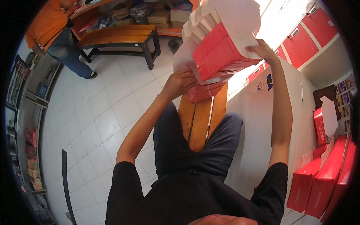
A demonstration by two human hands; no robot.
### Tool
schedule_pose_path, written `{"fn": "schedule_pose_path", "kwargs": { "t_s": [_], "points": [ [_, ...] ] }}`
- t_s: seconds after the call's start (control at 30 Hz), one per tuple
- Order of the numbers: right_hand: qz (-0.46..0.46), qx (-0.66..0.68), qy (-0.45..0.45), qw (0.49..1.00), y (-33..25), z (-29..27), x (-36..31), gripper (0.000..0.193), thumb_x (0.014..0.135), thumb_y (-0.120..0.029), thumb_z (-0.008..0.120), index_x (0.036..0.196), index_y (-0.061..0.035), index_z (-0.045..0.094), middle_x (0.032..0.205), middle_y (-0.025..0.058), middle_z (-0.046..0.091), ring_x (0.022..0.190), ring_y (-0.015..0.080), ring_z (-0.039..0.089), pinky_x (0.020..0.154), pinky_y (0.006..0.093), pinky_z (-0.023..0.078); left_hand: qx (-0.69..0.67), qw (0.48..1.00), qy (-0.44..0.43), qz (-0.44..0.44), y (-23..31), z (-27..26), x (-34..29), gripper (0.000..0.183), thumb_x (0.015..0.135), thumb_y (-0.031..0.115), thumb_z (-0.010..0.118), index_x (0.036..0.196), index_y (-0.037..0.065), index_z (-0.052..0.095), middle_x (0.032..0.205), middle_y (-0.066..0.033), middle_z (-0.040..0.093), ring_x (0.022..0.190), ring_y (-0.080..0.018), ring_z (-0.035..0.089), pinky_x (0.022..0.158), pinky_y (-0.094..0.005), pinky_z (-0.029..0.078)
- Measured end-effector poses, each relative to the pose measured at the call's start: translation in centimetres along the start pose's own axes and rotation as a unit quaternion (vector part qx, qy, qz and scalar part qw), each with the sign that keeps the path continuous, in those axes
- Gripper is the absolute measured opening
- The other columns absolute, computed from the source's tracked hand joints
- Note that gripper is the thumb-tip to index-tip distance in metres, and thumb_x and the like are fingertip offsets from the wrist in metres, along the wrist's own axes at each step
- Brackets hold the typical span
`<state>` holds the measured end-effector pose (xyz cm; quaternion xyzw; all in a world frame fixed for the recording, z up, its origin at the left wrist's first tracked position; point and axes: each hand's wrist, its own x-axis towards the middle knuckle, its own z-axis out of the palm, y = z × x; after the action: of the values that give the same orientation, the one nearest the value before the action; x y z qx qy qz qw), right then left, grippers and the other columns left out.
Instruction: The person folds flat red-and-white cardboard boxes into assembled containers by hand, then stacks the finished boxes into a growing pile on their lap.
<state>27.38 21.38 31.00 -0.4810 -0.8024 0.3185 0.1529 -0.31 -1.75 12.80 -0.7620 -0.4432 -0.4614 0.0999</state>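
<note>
In front of me a thick stack of folded red-and-white cardboard boxes (215, 54) tilts above the far end of the wooden bench I straddle. Clear plastic wrap (182, 60) shows along the stack's left side and lower edge. Fingers curled, my left hand (182, 80) grips the plastic at the lower left of the stack. My right hand (263, 51) holds the stack's right edge, its thumb and fingers closed on the white card. The undersides of the stack and some fingertips are hidden.
Below the stack runs the slatted wooden bench (198, 131). A white table (251, 150) stands at my right, with red boxes (318, 183) at its near end and a pen (302, 91). A person in orange (50, 26) stands far left beside another bench (118, 35). Red lockers (300, 45) stand far right.
</note>
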Motion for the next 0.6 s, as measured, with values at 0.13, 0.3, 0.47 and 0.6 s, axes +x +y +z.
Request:
{"fn": "schedule_pose_path", "kwargs": {
  "t_s": [0.13, 0.3, 0.47, 0.6],
  "points": [
    [0.01, -0.079, 0.008, 0.997, -1.1, 0.5, 1.5, 0.055, 0.082, -0.023, 0.072, 0.128, 0.0046, 0.061, 0.105, 0.0175, 0.072, 0.1, 0.029, 0.068, 0.093, 0.038, 0.051, -0.015, 0.998, -0.029, -0.045, 0.6, -0.6, 0.1, 0.014, 0.076, 0.018, 0.084, 0.085, 0.01, 0.077, 0.091, -0.0022, 0.073, 0.097, -0.0245, 0.066, 0.087, -0.0375, 0.054],
    [-0.079, -0.216, 0.019, 0.973, -2.6, 2.5, 2.3, 0.055, 0.08, -0.021, 0.071, 0.127, 0.0057, 0.062, 0.106, 0.0178, 0.072, 0.097, 0.0285, 0.068, 0.091, 0.0387, 0.051, -0.029, 0.999, -0.011, -0.044, 0.2, -1.4, 0.4, 0.015, 0.076, 0.021, 0.085, 0.08, 0.009, 0.077, 0.085, -0.0012, 0.073, 0.098, -0.0249, 0.064, 0.089, -0.0378, 0.052],
    [-0.063, -0.173, 0.02, 0.983, -2.2, 1.9, 2.5, 0.056, 0.079, -0.02, 0.07, 0.128, 0.0059, 0.061, 0.106, 0.0192, 0.071, 0.097, 0.0296, 0.068, 0.09, 0.0394, 0.051, -0.033, 0.998, -0.027, -0.043, -0.7, -1.1, 1.3, 0.019, 0.073, 0.029, 0.086, 0.078, 0.012, 0.078, 0.082, 0.0011, 0.073, 0.102, -0.0238, 0.061, 0.094, -0.0385, 0.049],
    [-0.085, -0.152, 0.046, 0.984, -1.8, 2.1, 2.6, 0.063, 0.08, -0.022, 0.069, 0.135, 0.0032, 0.053, 0.112, 0.0194, 0.068, 0.102, 0.0302, 0.066, 0.089, 0.0405, 0.051, -0.003, 0.997, -0.062, -0.04, -0.9, -1.3, 1.8, 0.02, 0.073, 0.032, 0.085, 0.074, 0.014, 0.077, 0.083, 0.0036, 0.073, 0.104, -0.0213, 0.06, 0.098, -0.0389, 0.044]
  ]
}}
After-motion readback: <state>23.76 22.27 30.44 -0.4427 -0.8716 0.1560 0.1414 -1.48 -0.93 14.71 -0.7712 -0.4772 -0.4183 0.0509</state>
